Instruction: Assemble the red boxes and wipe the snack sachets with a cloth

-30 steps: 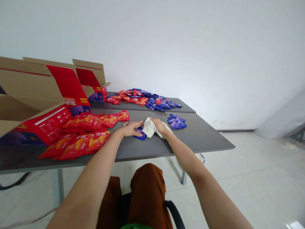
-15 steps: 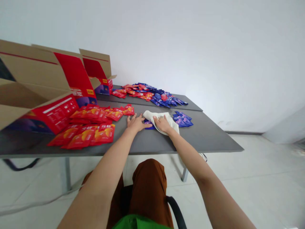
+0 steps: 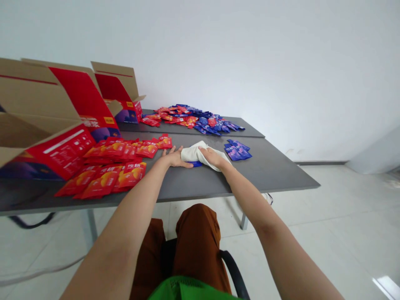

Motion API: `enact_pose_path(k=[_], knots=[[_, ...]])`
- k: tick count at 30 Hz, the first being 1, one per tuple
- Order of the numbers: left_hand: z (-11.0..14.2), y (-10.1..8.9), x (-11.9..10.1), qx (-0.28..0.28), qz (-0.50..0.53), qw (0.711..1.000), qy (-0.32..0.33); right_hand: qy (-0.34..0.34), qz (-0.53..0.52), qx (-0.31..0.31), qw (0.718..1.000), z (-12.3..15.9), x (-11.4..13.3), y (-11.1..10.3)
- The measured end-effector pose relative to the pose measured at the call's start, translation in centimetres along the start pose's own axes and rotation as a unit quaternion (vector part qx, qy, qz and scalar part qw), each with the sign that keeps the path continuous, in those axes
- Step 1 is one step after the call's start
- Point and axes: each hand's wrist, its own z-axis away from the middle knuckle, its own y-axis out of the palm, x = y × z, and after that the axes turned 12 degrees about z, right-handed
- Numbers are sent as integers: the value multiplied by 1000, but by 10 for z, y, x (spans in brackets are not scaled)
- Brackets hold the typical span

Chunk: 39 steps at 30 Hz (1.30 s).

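Observation:
My left hand lies flat on the grey table, fingers spread, its fingertips at the edge of a white cloth. My right hand sits on top of the cloth and grips it in a bunch. A blue sachet lies under the cloth, with only a thin blue edge showing. To the left of my left hand, glossy red snack sachets lie in overlapping rows. Beyond my right hand is a small stack of blue sachets.
A mixed heap of red and blue sachets lies on a second table behind. Open cardboard cartons with red printing stand at the left end. The grey table ends at the right, above a tiled floor. My knees, in brown trousers, are below it.
The blue sachet has gone almost entirely under the cloth, which is now bunched toward my left hand. Both hands have stayed on the table, and the view has tilted slightly.

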Motion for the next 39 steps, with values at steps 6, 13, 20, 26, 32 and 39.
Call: enact_pose_path(k=[6, 13, 20, 26, 32, 39], knots=[[-1, 3, 3, -28, 3, 1000, 10, 14, 95, 0, 995, -23, -11, 10], [-5, 5, 4, -33, -6, 999, -2, -77, 143, 25, 986, -30, -8, 8], [-3, 4, 3, -28, -7, 1000, 6, 4, 6, 61, 998, 5, -4, -1], [1, 5, 3, -41, 11, 999, 4, 20, 32, 7, 999, -11, -4, 6], [2, 2, 3, -38, 5, 999, 6, -14, 143, 31, 989, -45, -19, 9], [-2, 4, 4, -43, 8, 999, -6, -56, 138, 40, 988, -48, -22, 7]])
